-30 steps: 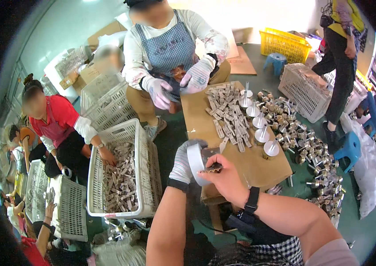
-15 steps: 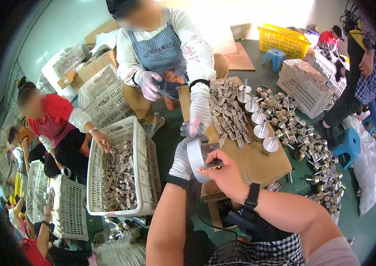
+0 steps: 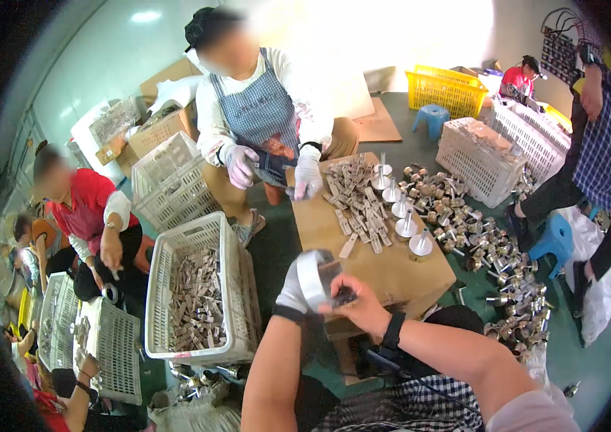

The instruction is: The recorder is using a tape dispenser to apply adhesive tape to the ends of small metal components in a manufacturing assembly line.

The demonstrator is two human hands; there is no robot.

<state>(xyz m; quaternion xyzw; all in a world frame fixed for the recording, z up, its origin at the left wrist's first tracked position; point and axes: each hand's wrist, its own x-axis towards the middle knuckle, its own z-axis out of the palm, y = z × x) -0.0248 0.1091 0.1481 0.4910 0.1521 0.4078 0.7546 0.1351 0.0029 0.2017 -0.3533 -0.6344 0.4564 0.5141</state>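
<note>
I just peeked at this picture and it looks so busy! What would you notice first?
First, right in the middle, the person's own hands: the gloved left hand holds a shiny round metal part while the bare right hand works on it. Just beyond is a cardboard-topped table with rows of small metal pieces, and a big heap of silvery parts lies on the floor to its right. On the left sits a white plastic basket holding more metal pieces.

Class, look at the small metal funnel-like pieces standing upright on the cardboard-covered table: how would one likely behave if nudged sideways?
The funnel pieces stand on wide round bases with thin stems, so one probably slides rather than tips. Once knocked over, its round shape would likely roll. Being metal, it looks stiff.
</note>
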